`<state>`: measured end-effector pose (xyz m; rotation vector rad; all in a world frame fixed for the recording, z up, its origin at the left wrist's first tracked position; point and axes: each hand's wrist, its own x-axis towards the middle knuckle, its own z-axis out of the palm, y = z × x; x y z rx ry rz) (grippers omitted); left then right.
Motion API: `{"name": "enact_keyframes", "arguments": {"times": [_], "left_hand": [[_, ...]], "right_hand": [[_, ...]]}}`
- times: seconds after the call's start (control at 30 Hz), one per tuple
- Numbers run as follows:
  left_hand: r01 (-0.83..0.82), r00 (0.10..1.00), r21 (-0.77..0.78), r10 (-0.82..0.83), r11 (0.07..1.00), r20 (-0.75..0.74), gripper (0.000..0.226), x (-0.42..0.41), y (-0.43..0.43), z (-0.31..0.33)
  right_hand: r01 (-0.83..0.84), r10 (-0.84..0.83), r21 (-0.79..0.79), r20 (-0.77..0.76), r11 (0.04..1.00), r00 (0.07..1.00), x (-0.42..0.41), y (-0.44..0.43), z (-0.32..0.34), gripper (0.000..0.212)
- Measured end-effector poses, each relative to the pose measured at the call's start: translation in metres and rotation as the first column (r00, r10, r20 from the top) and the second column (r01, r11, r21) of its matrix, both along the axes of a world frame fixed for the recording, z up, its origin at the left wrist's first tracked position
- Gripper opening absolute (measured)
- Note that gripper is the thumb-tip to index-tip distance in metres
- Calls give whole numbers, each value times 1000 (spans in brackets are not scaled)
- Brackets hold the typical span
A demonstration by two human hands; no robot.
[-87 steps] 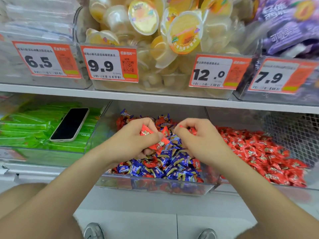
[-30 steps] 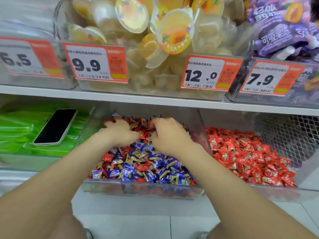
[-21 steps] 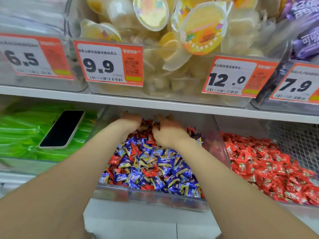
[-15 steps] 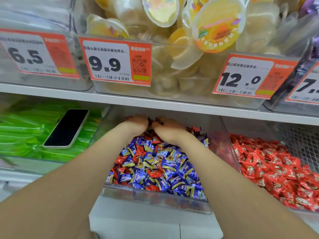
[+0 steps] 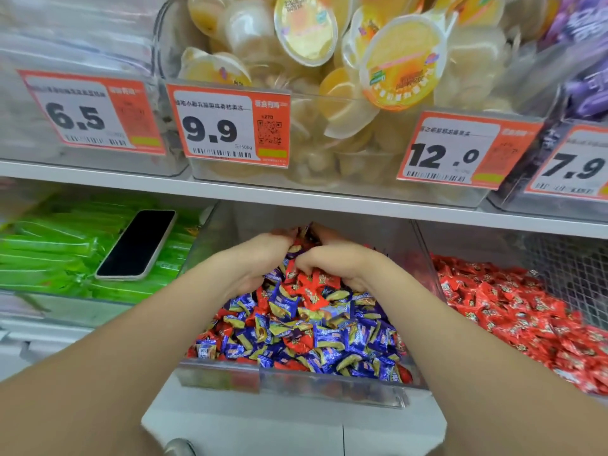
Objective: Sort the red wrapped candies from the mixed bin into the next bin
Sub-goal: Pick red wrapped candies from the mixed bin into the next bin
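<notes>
The mixed bin (image 5: 296,380) is a clear plastic tray in the middle, piled with blue wrapped candies (image 5: 329,337) and red wrapped candies (image 5: 309,287). The neighbouring bin on the right holds only red candies (image 5: 513,311). My left hand (image 5: 260,258) and my right hand (image 5: 335,261) are side by side at the back of the mixed pile, just under the upper shelf. The fingers of both are curled down into the candies. A cluster of red ones lies right below my right hand's knuckles. The fingertips are buried, so any grasp is hidden.
A black phone (image 5: 138,245) lies on green packs (image 5: 49,258) in the left bin. The white shelf edge (image 5: 296,195) runs close above my hands, carrying a bin of jelly cups (image 5: 329,93) and orange price tags. Wire mesh (image 5: 575,258) backs the right bin.
Both hands moved from the middle of the mixed pile to its back, under the shelf. The candies they held earlier are gone from view. The view has come closer.
</notes>
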<state>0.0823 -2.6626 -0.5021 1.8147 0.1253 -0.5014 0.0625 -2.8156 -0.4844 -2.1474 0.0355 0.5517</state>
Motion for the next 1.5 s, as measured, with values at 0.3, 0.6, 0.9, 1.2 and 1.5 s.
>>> {"name": "enact_keyframes", "arguments": {"times": [0.3, 0.6, 0.9, 1.2, 1.5], "left_hand": [[400, 876, 411, -473, 819, 91, 33, -36, 32, 37], [401, 754, 663, -639, 632, 153, 33, -59, 36, 48], [220, 742, 650, -557, 727, 373, 22, -55, 35, 33], [392, 687, 768, -716, 507, 122, 43, -55, 32, 38], [292, 676, 709, -663, 642, 322, 32, -56, 27, 31]], "right_hand": [[-337, 392, -233, 259, 912, 883, -24, -42, 7, 93], [-232, 422, -523, 280, 820, 862, -52, -50, 15, 52], [-83, 268, -370, 485, 925, 832, -51, -48, 25, 13], [-43, 141, -231, 427, 972, 893, -55, -58, 30, 39], [-171, 383, -588, 257, 790, 887, -70, -68, 26, 30]]}}
